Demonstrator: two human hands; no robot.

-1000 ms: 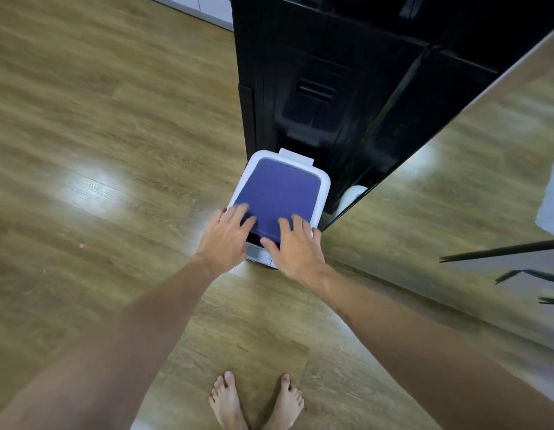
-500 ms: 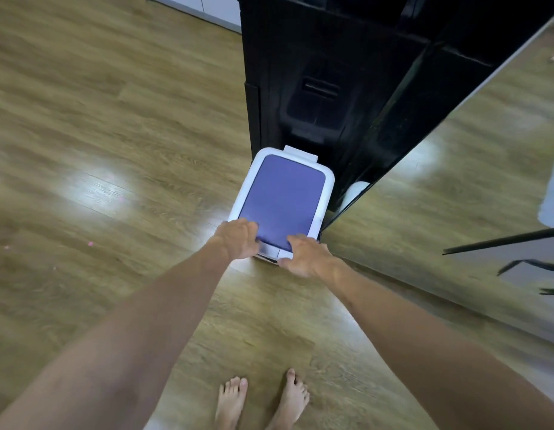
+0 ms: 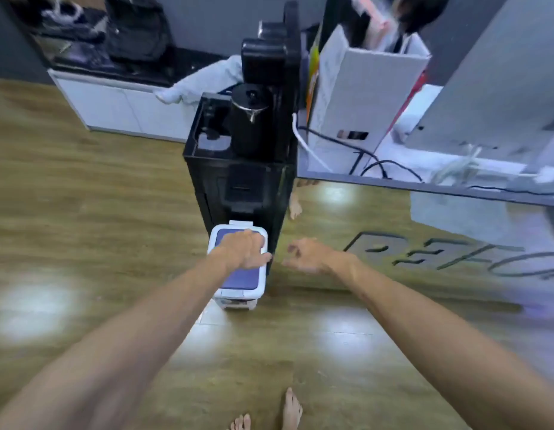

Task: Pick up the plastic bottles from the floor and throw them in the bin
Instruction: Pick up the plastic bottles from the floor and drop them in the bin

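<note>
While two empty hands hover half-open, left hand (image 3: 245,250) over one closed bin (image 3: 238,279), right hand (image 3: 310,255) beside it

Ahead of you stood a black water dispenser (image 3: 238,181) with a black kettle (image 3: 249,125) on top. A white cardboard box (image 3: 359,97) and loose cables (image 3: 362,159) sat on the grey surface (image 3: 455,189) alongside. White cabinets (image 3: 120,108) lined the wood floor (image 3: 83,228).

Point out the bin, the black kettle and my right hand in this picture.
bin (image 3: 242,279): head view, on the purple lid, near its front edge.
black kettle (image 3: 249,128): head view, on the middle of its body.
right hand (image 3: 313,255): head view, on the back of the hand.
</note>
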